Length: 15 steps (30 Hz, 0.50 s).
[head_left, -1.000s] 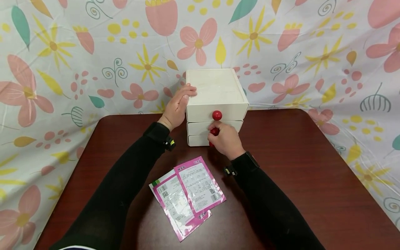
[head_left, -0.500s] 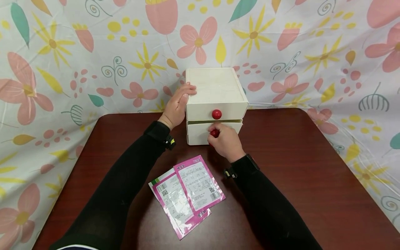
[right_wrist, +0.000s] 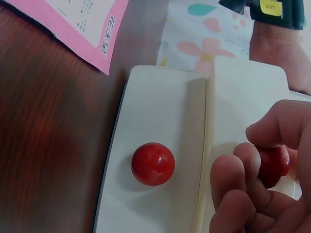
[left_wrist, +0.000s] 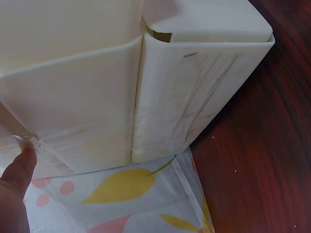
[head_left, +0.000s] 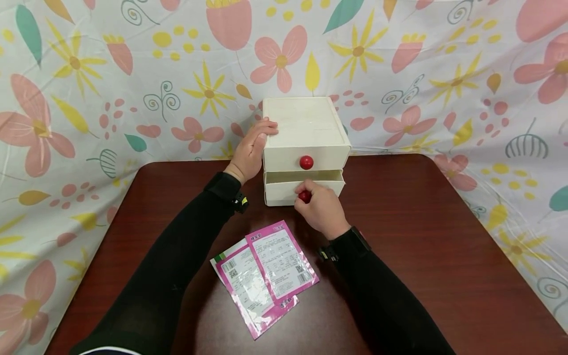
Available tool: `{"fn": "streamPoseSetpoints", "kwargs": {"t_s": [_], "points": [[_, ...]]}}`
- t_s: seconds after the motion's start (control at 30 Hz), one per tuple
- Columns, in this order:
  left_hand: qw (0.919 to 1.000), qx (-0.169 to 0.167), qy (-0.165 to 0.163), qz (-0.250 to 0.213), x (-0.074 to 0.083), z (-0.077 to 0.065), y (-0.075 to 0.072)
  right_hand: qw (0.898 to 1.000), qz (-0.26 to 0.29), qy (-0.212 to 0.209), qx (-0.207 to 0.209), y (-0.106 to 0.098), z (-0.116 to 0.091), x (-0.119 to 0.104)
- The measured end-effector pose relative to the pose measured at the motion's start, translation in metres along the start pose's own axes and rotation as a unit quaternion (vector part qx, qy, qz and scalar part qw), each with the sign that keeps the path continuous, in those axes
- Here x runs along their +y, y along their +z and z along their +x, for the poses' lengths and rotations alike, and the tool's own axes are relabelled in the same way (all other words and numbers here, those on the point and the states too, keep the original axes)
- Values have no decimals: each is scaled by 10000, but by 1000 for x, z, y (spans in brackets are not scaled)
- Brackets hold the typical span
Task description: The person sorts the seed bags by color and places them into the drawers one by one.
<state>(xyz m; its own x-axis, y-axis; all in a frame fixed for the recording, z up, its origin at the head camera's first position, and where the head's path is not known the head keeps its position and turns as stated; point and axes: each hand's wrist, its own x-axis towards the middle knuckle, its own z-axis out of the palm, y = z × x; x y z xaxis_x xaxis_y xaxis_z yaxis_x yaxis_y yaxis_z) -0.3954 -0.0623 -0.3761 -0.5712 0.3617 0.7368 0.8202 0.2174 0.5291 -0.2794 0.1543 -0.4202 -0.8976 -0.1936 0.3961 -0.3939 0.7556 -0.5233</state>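
A white drawer cabinet [head_left: 306, 121] with round red knobs stands at the back of the table. Its middle drawer [head_left: 279, 186] is partly pulled out, and a gap shows above its front. My right hand [head_left: 323, 207] pinches that drawer's red knob [right_wrist: 273, 167] between thumb and curled fingers. In the right wrist view the bottom drawer's knob [right_wrist: 153, 164] sits beside it, untouched. My left hand [head_left: 249, 153] rests against the cabinet's left side, fingers over the top edge. One fingertip [left_wrist: 28, 148] touches the taped side wall in the left wrist view.
Two pink-edged packets [head_left: 281, 261] overlap on the brown table [head_left: 421, 236] in front of the cabinet, between the forearms. A flower-print cloth [head_left: 146, 59] hangs right behind the cabinet and table edge.
My right hand has drawn the middle drawer out toward me, and the gap above its front has widened. The left hand stays in place on the cabinet.
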Motion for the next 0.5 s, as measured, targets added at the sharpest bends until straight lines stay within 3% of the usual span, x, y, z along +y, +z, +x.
{"fn": "streamPoseSetpoints", "kwargs": {"t_s": [0.2,0.5], "points": [[9997,62,115,-193,0,-1,-1,9998,-167,-75,-32,0,-4,-2],[9999,41,142,34,0,0,0,9991,-385,-130,-151,-5,-13,-8]]}}
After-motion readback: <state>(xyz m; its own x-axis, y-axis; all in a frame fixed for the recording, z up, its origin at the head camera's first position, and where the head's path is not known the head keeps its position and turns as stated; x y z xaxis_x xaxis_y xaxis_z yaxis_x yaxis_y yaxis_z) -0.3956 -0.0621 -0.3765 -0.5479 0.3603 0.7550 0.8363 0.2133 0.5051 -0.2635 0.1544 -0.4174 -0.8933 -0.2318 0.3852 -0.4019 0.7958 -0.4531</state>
